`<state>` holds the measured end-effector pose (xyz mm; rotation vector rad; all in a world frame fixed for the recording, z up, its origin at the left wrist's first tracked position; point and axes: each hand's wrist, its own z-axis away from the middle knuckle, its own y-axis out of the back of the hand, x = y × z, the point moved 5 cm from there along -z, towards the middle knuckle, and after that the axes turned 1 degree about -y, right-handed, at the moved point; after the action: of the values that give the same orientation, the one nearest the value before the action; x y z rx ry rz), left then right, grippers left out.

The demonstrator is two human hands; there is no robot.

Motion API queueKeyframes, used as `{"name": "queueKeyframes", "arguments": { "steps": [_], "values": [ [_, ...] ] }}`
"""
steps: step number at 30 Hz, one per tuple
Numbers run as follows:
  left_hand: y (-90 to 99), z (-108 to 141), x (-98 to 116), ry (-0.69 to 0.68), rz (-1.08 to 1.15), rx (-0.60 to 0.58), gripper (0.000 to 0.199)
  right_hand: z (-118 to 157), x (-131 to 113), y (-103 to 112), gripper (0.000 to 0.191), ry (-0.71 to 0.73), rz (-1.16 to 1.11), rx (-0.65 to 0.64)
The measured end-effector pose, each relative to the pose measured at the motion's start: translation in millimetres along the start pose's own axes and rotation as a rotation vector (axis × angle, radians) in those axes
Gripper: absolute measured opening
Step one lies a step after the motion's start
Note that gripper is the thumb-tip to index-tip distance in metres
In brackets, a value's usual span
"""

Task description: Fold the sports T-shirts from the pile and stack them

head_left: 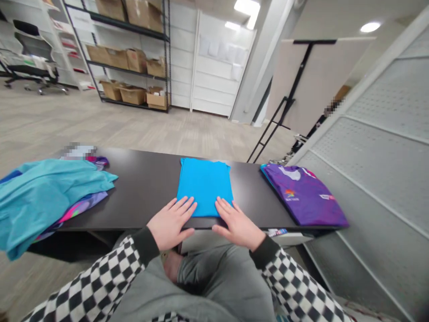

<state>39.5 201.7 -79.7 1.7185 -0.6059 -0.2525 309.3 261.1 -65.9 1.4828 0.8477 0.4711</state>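
Head view shows the left hand (172, 222) and right hand (238, 223) flat on the folded blue shirt (205, 185), fingers slightly apart, gripping nothing. Left of them lies a teal garment (50, 192); right, folded purple jerseys (304, 194) on the black tabletop (144, 192).

Bright ceiling panels; glare blown white; slight overall blur; edges stretched; background detail perhaps soft.

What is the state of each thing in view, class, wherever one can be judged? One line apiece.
Blue garment: folded, lying flat
Teal garment: unfolded, crumpled
Purple jersey: folded, stacked
Left hand: open, palm down
Right hand: open, palm down
Rightmost bottom-shelf cardboard box: open
Office chair: unoccupied
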Motion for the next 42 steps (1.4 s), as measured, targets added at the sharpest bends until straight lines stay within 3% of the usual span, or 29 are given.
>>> {"name": "queueKeyframes", "arguments": {
  "steps": [4,11,17,24,27,32,38,42],
  "values": [
    [-10.3,23.9,-2.7,0.087,-0.122,-0.038,0.088,17.7,-5.3,-12.7,0.098,-0.091,0.112,-0.07],
    [0.1,41.1,-15.2,0.036,-0.116,0.039,0.07,44.1,16.7,-6.6,0.079,-0.123,0.125,0.034],
    [13.5,53.4,-12.6,-0.008,-0.027,0.156,0.045,64.0,1.7,-6.9,0.049,-0.159,0.134,0.159],
    [28.5,63.9,-10.2,-0.067,-0.039,0.202,0.031,78.0,-11.8,3.6,0.04,-0.159,0.116,0.195],
    [46.3,69.9,-4.3,-0.155,0.009,0.229,0.029,85.8,-18.9,14.9,0.037,-0.092,0.033,0.235],
    [93.0,95.9,14.2,-0.276,0.188,0.221,0.03,113.0,-45.7,43.2,0.033,-0.026,-0.177,0.239],
    [149.0,132.9,38.3,-0.234,0.559,-0.02,0.033,147.1,-91.5,94.4,0.031,0.013,-0.561,0.117],
    [176.3,139.0,32.3,-0.122,0.664,0.013,0.034,154.6,-97.4,109.0,0.017,-0.079,-0.794,0.117]
  ]
}}
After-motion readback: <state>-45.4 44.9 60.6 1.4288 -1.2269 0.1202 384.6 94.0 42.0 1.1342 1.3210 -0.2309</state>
